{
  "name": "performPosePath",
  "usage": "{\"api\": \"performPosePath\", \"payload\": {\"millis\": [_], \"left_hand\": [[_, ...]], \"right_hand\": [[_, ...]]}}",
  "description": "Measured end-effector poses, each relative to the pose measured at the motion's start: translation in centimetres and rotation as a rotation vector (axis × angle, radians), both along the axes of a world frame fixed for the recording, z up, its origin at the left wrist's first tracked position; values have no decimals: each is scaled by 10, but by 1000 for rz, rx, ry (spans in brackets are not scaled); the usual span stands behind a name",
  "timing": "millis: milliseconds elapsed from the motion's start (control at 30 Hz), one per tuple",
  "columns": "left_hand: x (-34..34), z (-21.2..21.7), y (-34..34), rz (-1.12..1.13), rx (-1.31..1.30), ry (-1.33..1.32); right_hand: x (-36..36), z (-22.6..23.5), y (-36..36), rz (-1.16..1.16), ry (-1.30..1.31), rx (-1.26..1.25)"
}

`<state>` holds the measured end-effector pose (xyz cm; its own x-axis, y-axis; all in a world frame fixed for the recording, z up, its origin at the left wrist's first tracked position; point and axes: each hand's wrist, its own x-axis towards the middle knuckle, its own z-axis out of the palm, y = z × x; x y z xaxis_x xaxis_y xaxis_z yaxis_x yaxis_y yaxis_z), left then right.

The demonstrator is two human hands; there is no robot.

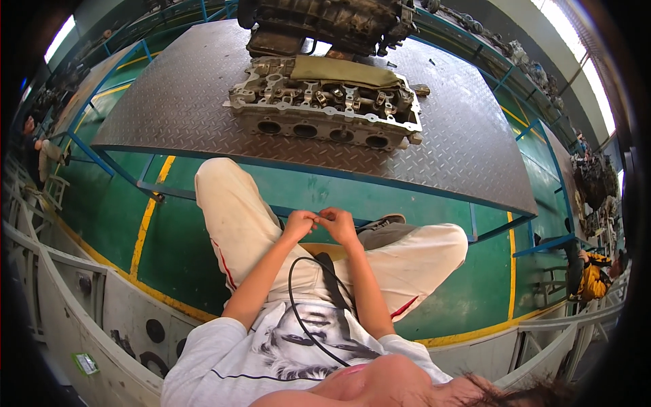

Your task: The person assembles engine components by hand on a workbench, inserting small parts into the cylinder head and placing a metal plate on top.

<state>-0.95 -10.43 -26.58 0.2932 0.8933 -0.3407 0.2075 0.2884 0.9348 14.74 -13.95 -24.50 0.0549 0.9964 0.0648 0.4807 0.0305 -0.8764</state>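
Note:
My left hand [300, 224] and my right hand [337, 224] meet above my lap, fingertips touching. Both have their fingers curled in and pressed together; whatever may be between them is too small or hidden to make out. Beyond my knees, a metal cylinder head [325, 108] lies on the table, its row of round ports toward me and its valve gear facing up. A folded olive cloth [346, 71] rests along its far side. Neither hand touches the cylinder head.
The steel tread-plate table [176, 102] has a blue frame. A dark engine block [332, 24] stands behind the cylinder head. A black cable [293, 292] hangs over my shirt. Other people sit at far left and at right, one in a yellow-and-black jacket [595, 278].

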Motion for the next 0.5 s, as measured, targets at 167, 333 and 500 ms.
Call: {"api": "performPosePath", "payload": {"millis": [167, 333, 500], "left_hand": [[3, 8, -1, 18, 45, -27], [-6, 23, 1, -2, -359, -473], [-7, 36, -3, -54, -405, -616]], "right_hand": [[-1, 13, -1, -31, -12, 18], [-8, 28, -5, -82, -64, 134], [-9, 38, -14, -121, -204, 390]]}}
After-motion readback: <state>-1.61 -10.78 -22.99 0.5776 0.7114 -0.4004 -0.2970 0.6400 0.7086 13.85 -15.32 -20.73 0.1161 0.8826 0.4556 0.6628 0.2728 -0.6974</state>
